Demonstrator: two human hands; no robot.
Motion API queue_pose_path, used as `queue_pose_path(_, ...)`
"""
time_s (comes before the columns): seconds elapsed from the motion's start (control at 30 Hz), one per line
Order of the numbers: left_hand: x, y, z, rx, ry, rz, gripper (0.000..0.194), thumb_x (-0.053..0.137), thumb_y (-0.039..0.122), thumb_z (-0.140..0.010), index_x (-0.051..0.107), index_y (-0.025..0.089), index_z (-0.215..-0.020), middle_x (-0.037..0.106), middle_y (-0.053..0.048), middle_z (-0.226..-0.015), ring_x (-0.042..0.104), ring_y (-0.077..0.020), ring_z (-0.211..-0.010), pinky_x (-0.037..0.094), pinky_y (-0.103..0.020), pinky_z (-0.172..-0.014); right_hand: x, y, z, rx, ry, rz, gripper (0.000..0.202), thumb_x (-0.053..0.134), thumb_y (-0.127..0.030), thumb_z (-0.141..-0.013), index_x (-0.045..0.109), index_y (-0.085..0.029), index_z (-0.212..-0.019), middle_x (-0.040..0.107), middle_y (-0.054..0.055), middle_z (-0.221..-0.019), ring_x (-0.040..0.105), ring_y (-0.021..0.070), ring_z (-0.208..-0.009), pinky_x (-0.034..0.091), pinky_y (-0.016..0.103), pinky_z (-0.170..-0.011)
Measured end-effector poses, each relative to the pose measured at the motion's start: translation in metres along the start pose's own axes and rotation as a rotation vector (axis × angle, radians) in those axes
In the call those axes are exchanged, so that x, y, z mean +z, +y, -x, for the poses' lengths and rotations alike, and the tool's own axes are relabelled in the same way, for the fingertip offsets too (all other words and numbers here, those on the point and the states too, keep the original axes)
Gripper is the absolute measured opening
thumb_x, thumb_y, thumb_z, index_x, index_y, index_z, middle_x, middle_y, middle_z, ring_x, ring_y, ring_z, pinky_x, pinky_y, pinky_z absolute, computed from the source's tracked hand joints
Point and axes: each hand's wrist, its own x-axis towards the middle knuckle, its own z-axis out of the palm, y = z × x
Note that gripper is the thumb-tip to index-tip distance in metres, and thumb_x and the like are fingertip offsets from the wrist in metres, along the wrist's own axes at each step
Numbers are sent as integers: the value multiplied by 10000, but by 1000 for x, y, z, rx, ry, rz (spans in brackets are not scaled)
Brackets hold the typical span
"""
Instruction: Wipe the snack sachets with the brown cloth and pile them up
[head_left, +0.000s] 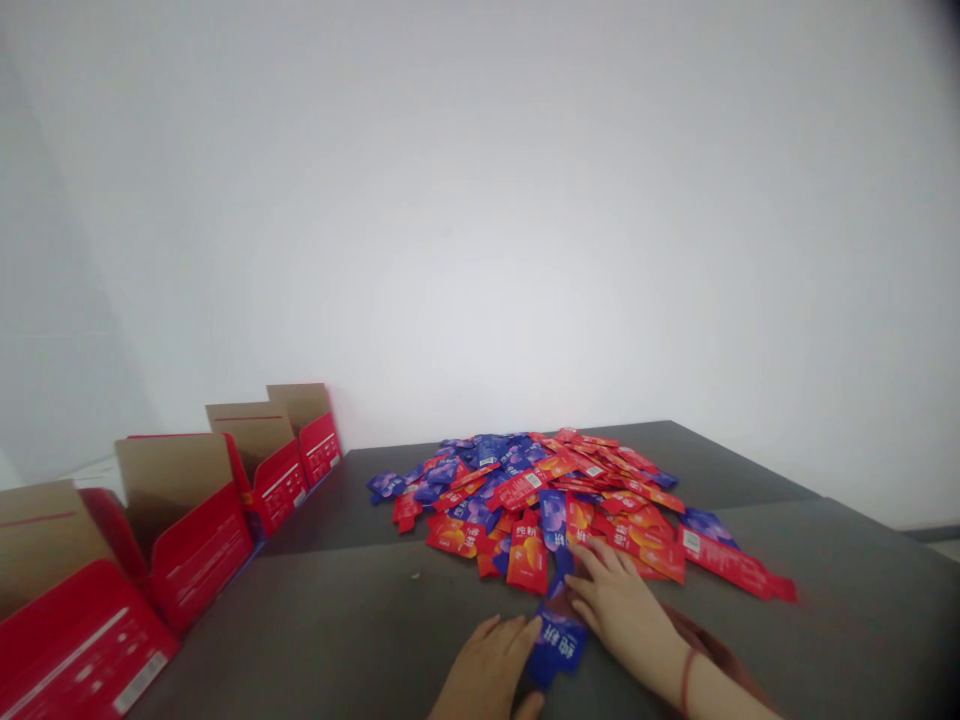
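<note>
A blue sachet (556, 642) with white lettering lies at the near side of the table, between my hands. My left hand (489, 672) is at its left edge, fingers stretched out, the index fingertip touching it and the thumb apart. From the right, my right hand (621, 612) reaches over the sachet's upper part with its fingers spread; the fingertips rest on it beside the pile. A red-orange sachet (528, 555) lies flat just beyond, next to another blue sachet (553, 520). The undersides of my fingers are hidden.
A wide heap of red and blue sachets (517, 480) covers the middle of the dark table (337, 600). Several open red boxes (199, 555) with raised brown cardboard flaps line the left edge. A red sachet (727, 562) sticks out at the heap's right. Behind stands a white wall (480, 250).
</note>
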Motion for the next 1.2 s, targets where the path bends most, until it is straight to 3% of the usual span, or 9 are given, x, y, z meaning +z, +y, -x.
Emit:
queue_pose_path(0.13,-4,2,3,-18,-2,-7,649,549,387,-853,375,178,-1442,399,-105,-1486,343,-263,-1373,239,-461,-1153,21,-12,11,14,-86,83,341,558,-145,-839,665,-226,-1152,670,71,-1123,592,246,-978,472,377,-820)
queue_pose_path(0.3,-3,-2,3,-52,44,-32,616,551,399,-874,411,180,-1432,380,-114,-1494,327,-302,-1380,264,-497,-1139,36,-29,37,-16,6,238,317,611,-133,-760,690,-180,-1064,684,90,-1013,605,250,-868,481,353,-720)
queue_pose_path(0.4,1,-6,0,-100,80,-15,541,530,391,-892,470,203,-1396,423,-102,-1469,346,-301,-1370,276,-499,-1134,34,-21,33,33,9,244,219,569,-94,-777,720,-207,-888,682,77,-923,610,214,-809,458,302,-653)
queue_pose_path(0.5,6,-10,-3,-130,76,19,553,524,449,-897,469,232,-1402,432,-81,-1466,331,-294,-1380,248,-491,-1146,32,-18,18,108,-16,276,262,507,-48,-801,719,-198,-769,678,93,-882,613,207,-773,443,292,-605)
queue_pose_path(0.63,6,-9,-3,-132,58,31,566,494,457,-911,440,225,-1424,410,-72,-1482,291,-273,-1401,202,-470,-1163,35,-46,0,67,-55,295,383,443,38,-754,728,-157,-920,678,142,-1051,625,241,-857,477,338,-667)
queue_pose_path(0.8,-3,-1,0,-140,25,22,553,462,408,-921,426,203,-1433,375,-60,-1502,238,-249,-1424,140,-457,-1179,50,-77,4,-14,-48,161,378,452,23,-776,697,-161,-997,679,110,-1004,607,209,-864,468,305,-720)
queue_pose_path(0.9,-5,1,0,-141,29,27,551,463,419,-920,424,226,-1434,361,-41,-1510,232,-249,-1426,141,-458,-1179,49,-62,15,-62,-51,90,341,481,-23,-815,679,-170,-1050,667,100,-1032,610,212,-901,471,301,-753)
queue_pose_path(1.07,-5,1,0,-158,18,44,568,447,454,-926,405,226,-1445,363,-53,-1507,243,-266,-1421,155,-509,-1167,20,-13,7,131,-182,92,263,468,-89,-867,719,-168,-879,671,117,-995,653,210,-842,481,292,-727)
queue_pose_path(1.2,-5,3,0,-153,3,49,577,432,441,-929,398,194,-1450,349,-73,-1510,266,-256,-1413,146,-488,-1172,15,-18,-22,146,-179,119,269,444,-69,-860,703,-140,-880,668,143,-972,661,215,-792,473,296,-662)
